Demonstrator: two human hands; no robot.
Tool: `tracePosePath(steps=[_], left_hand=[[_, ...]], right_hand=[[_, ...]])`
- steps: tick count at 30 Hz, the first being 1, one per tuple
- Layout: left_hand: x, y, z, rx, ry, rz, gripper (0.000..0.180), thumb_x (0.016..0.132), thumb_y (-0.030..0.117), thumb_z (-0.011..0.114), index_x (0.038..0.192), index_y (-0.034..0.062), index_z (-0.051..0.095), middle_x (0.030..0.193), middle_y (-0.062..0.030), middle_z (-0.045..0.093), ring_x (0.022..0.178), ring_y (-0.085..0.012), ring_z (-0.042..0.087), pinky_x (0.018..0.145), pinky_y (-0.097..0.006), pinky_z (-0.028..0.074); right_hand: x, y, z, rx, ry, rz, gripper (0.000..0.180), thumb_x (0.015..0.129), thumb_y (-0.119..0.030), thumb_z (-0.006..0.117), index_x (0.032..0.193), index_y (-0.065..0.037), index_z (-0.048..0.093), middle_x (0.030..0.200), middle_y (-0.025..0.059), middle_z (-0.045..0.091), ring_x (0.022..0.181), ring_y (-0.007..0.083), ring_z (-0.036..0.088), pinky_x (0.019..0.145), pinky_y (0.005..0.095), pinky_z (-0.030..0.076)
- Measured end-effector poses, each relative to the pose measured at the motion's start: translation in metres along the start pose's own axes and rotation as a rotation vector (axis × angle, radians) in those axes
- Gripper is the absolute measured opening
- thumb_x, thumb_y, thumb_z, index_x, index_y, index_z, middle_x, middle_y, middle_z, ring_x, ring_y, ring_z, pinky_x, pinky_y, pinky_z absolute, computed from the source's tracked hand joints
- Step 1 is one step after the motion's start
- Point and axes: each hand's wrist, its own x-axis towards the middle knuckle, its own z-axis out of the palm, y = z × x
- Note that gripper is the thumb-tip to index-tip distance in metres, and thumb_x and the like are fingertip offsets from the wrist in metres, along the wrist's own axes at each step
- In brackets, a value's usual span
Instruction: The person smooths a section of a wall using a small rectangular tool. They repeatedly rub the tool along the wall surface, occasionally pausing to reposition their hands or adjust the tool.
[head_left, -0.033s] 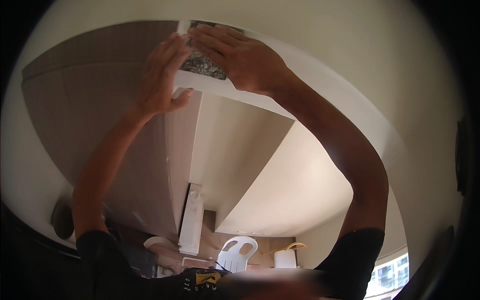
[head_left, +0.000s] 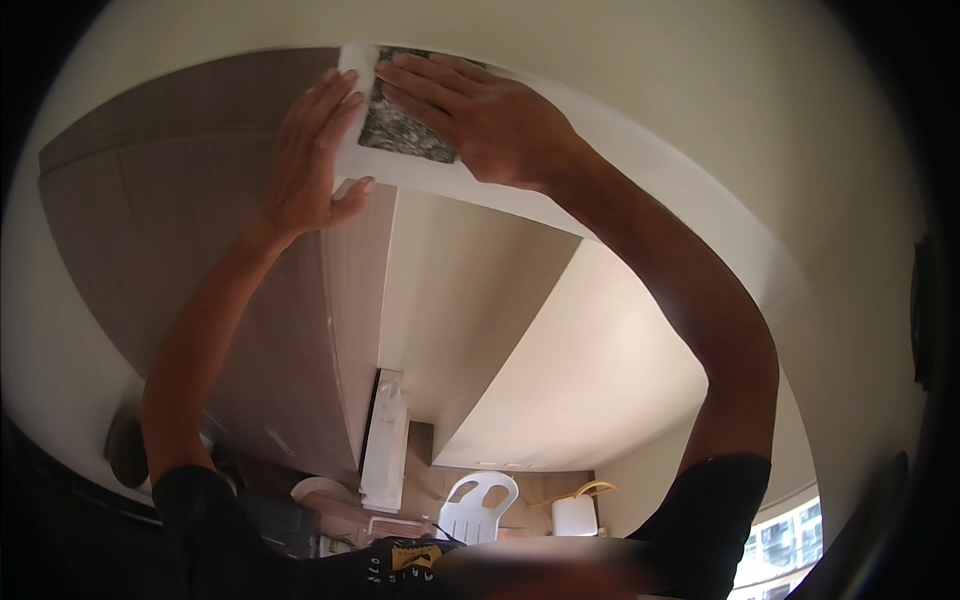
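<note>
Both arms reach up toward a white strip (head_left: 420, 172) above a tall brown wood-grain panel (head_left: 230, 230). A dark grey, mottled rectangular patch (head_left: 408, 135) lies in the strip; I cannot tell whether it is an opening or a surface. My right hand (head_left: 490, 115) is stretched flat across the patch's right part, fingers straight and side by side, hiding some of it. My left hand (head_left: 315, 155) rests at the panel's upper right edge, fingers extended and thumb apart, beside the white strip. Neither hand shows anything held.
Below are a white plastic chair (head_left: 478, 505), a white container with a yellow handle (head_left: 575, 515) and a long white object (head_left: 385, 445) leaning near the panel. A pale wall (head_left: 600, 350) stands right of the panel. A bright window (head_left: 785, 545) shows at lower right.
My left hand has shifted slightly left, away from my right hand, uncovering more of the white strip and patch. My right hand stays nearly in place over the patch.
</note>
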Motion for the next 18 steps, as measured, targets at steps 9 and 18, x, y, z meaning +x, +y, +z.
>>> tracePosePath(steps=[9,18], left_hand=[[0.007,0.002,-0.005,0.071,-0.17,0.027,0.086,0.089,0.027,0.071,0.163,0.0043,0.033,0.169,-0.0185,0.036,0.156,-0.0371,0.037,0.128,-0.055,0.03],[0.038,0.026,0.012,0.004,-0.266,0.11,0.084,0.092,0.031,0.068,0.163,0.0026,0.034,0.17,-0.0151,0.035,0.156,-0.0331,0.037,0.129,-0.051,0.03]], right_hand=[[-0.293,0.056,-0.126,-0.193,-0.389,0.327,0.093,0.067,0.0,0.081,0.154,-0.001,0.048,0.167,0.0154,0.041,0.155,0.0356,0.038,0.128,0.049,0.037],[-0.138,-0.034,0.014,0.222,0.055,0.26,0.102,0.085,-0.053,0.079,0.164,-0.006,0.034,0.171,0.0158,0.032,0.159,0.0375,0.03,0.128,0.0545,0.032]])
